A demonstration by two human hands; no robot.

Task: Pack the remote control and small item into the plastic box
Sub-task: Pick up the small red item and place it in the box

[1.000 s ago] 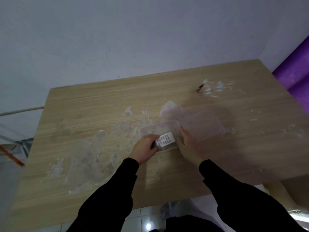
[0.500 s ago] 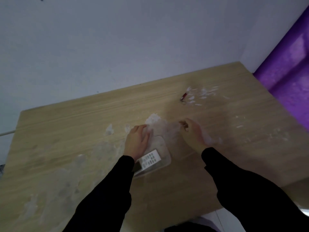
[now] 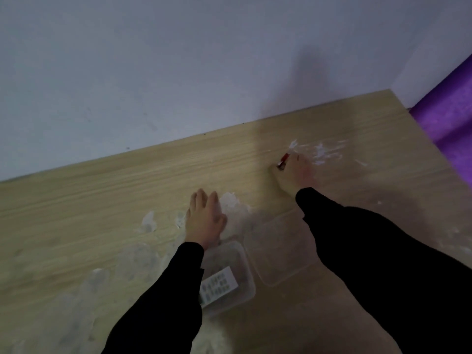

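Note:
The clear plastic box sits near the table's front, partly under my left sleeve. Inside it lies the white remote control, buttons up. The box's clear lid lies just right of it, partly under my right arm. My left hand rests flat on the table beyond the box, fingers spread, holding nothing. My right hand is stretched far across the table, its fingertips at a small red item. Whether the fingers have closed on the item is not clear.
The wooden table carries white scuffed patches by my left hand and white flecks beyond the red item. A pale wall runs along the table's back edge. Something purple stands off the right edge.
My right hand has left the lid and reached forward to the small red item. My left hand has slid forward off the box. The remote lies in the box, released.

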